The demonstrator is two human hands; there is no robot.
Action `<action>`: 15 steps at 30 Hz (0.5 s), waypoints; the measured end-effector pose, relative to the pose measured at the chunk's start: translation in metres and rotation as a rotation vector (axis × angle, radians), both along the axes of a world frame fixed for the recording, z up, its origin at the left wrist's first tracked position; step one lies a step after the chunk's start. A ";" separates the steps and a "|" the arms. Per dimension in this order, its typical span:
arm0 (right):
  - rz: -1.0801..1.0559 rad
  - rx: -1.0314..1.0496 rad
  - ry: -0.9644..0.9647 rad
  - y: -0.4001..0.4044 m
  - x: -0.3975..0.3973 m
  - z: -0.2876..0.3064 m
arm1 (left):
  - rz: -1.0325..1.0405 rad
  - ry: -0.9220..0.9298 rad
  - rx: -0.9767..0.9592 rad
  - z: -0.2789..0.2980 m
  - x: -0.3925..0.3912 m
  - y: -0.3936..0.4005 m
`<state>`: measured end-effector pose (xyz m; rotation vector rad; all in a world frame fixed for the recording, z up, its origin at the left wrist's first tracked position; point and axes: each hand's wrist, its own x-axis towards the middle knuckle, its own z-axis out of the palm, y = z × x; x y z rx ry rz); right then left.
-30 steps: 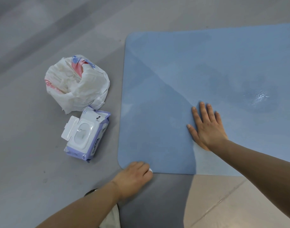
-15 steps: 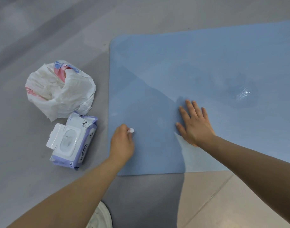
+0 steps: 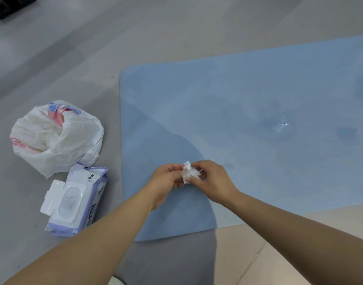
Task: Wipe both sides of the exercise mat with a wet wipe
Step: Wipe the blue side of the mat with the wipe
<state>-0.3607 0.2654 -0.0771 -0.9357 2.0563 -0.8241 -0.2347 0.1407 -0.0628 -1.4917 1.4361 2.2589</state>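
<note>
Exercise mat [image 3: 248, 124] flat on floor, upper face wet-patched, underside judged unwiped; wet wipe [image 3: 189, 172] above its near corner, pinched by fingers of left hand [image 3: 166, 182] and right hand [image 3: 213, 181].

Both hands meet over the blue mat [image 3: 248, 112], the left hand [image 3: 166, 182] and right hand [image 3: 214, 181] pinching a crumpled white wipe [image 3: 189, 173] between them. At nine o'clock on the grey floor [image 3: 53, 58] lies a wipes pack [image 3: 77, 202], lid open, touching a white plastic bag [image 3: 57, 136] beyond it.
</note>
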 end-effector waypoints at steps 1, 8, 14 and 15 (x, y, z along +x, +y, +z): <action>0.000 -0.003 0.029 0.000 0.000 -0.002 | -0.035 0.011 0.020 0.001 0.001 -0.002; 0.023 -0.058 0.393 -0.002 -0.013 -0.009 | -0.214 -0.042 -0.400 -0.012 0.000 -0.029; -0.037 0.143 0.524 0.014 -0.053 -0.018 | -0.937 -0.313 -1.267 -0.039 0.003 -0.082; -0.042 0.168 0.508 0.013 -0.049 -0.023 | -1.036 -0.361 -1.262 -0.041 0.001 -0.083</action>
